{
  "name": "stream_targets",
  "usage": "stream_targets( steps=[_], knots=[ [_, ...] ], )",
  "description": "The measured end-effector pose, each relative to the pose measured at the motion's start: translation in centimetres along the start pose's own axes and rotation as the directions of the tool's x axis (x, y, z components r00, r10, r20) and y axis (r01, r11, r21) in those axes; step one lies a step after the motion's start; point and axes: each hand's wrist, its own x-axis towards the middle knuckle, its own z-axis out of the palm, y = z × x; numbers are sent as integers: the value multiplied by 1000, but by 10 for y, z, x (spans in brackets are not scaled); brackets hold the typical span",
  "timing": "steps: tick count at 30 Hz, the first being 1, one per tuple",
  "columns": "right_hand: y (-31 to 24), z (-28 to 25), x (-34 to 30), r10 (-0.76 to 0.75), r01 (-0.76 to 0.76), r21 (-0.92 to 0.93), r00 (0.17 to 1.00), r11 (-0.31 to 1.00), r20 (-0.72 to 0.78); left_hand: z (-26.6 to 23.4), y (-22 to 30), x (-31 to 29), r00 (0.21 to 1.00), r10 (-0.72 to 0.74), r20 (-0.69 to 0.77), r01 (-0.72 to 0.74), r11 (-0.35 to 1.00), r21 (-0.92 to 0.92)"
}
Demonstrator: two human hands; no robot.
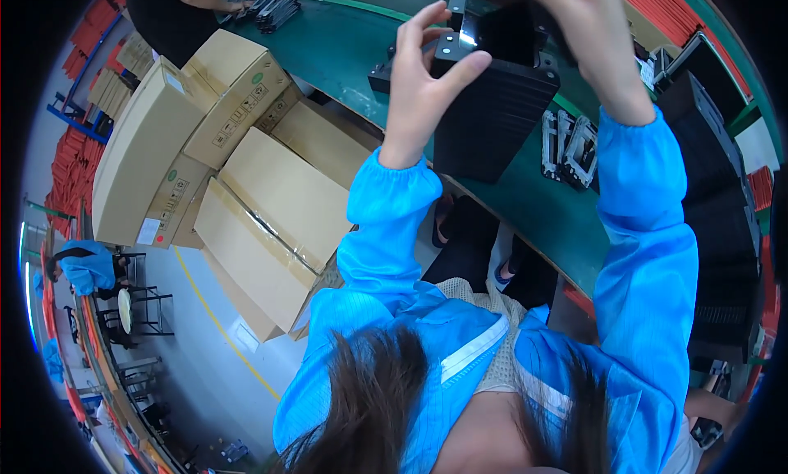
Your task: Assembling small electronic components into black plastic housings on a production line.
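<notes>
A tall black stack of ribbed plastic trays or housings (492,113) stands on the green work table, with a dark glossy panel (502,29) at its top. My left hand (423,84) is at the stack's near left corner, thumb and fingers spread apart around it; whether it presses on the corner is unclear. Over the far right of the stack is my right hand (587,31), its thumb reaching left and its other fingers partly cut off by the picture's edge. Beside the stack, on the right, lie several metal-and-black frames (570,150).
Large cardboard boxes (271,203) fill the left side beside the green table (349,59). A co-worker in black (176,14) handles dark frames (275,10) at the far end. Tall black stacks (706,187) stand at right. Another person in blue (86,267) sits at the far left.
</notes>
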Motion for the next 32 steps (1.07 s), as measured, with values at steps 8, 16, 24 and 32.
stream_targets(
  steps=[8, 16, 24, 32],
  knots=[
    [-26, -2, 56, 66, -66, 18, 997, 998, 28, -13, -23, -11, 925, 9, -381, -32, 998, -54],
    [57, 53, 143, 209, -200, -67, 871, 978, 444, -43, -60, -40, 737, -39, -675, 59, 998, 6],
    [187, 112, 169, 420, 70, -619, 676, 782, 606, -63, -79, -72, 702, -130, -700, 142, 989, -41],
    [209, 152, 163, 638, 149, -732, 397, 665, 660, -64, -95, -78, 723, -247, -645, 195, 969, -153]
  ],
)
